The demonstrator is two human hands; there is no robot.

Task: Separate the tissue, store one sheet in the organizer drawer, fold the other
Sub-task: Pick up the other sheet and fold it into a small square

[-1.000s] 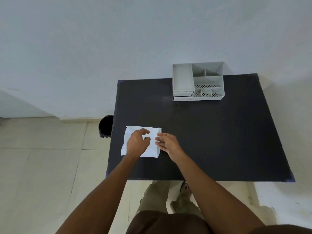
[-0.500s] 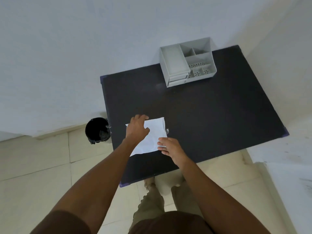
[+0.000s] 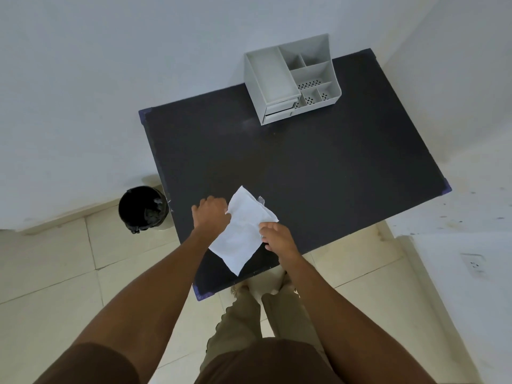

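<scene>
The white tissue is held over the near edge of the dark surface; the left hand pinches its left edge, the right hand grips its right side. The grey organizer sits at the far edge, well apart, both drawers closed; a black bin stands on the floor beside the surface.

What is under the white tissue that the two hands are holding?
Under the tissue lies the black table. The left hand and right hand grip its opposite edges. A thin second layer peeks out at its far edge; anything else beneath stays covered.
</scene>
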